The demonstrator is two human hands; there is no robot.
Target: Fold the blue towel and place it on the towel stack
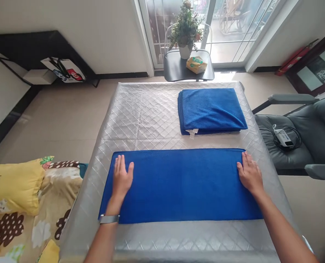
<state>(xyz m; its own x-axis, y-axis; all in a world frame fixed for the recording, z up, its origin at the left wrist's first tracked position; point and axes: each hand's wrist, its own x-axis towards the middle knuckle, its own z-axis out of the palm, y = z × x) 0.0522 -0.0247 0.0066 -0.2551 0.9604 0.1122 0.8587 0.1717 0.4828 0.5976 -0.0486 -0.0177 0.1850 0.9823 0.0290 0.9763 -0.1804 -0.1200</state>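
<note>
A blue towel lies flat as a long rectangle across the table, its long sides running left to right. My left hand rests flat near its left end, fingers straight and thumb apart. At the other end, my right hand presses flat on the upper right corner, its fingers partly past the edge. Neither hand grasps anything. Behind the flat towel sits a stack of folded blue towels, with white tags hanging from its front edge.
A silver quilted cover spans the table. Beyond it a black chair holds a potted plant and a tissue pack. At right stands a grey armchair with a power strip; at left, a yellow pillow on bedding.
</note>
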